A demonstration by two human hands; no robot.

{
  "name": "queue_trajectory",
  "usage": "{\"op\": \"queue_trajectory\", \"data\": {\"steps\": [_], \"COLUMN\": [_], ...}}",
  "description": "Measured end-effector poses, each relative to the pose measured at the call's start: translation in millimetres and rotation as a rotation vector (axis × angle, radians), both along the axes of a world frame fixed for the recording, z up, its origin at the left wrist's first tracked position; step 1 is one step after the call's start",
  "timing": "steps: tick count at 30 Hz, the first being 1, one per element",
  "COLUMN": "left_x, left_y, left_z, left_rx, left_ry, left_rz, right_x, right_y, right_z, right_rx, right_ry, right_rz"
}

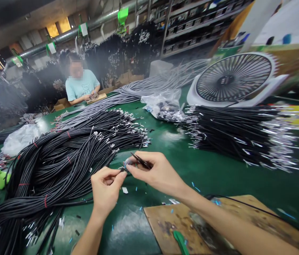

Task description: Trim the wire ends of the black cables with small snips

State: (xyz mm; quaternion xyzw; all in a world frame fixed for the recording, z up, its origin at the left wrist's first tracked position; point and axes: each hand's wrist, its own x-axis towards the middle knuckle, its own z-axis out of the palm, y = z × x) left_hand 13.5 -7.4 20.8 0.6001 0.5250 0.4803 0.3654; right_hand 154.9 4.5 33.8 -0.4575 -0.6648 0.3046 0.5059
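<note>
My left hand [106, 187] is closed, pinching the stripped end of a black cable [122, 169] between thumb and fingers. Right beside it, my right hand [156, 172] pinches at thin blue and white wire ends [125, 164] coming from that cable. Tucked in the same right hand is a slim black pointed tool [143, 161], tweezers or small snips; I cannot tell which. Its tips point up and left, away from the wires. A large bundle of black cables [67, 156] with red ties lies left of and beyond my left hand.
Another stack of black cables [234, 131] lies at the right, before a white fan [226, 79]. Grey cables [149, 85] and a plastic bag [165, 104] lie farther back. A stained board [165, 223] carries a green tool [180, 241]. Across the table sits a person [82, 85].
</note>
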Motion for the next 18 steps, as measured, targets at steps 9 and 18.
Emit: {"op": "queue_trajectory", "data": {"steps": [9,18], "left_x": [-0.4,-2.7], "left_y": [-0.5,-0.1], "left_z": [-2.1,-13.2], "left_rx": [0.039,0.220], "left_ry": [-0.042,-0.006], "left_rz": [0.034,0.046], "right_x": [0.4,0.7], "right_y": [0.2,1.8], "right_z": [2.2,1.2], "right_rx": [-0.306,-0.374], "right_ry": [0.154,0.218], "right_rz": [0.100,0.109]}}
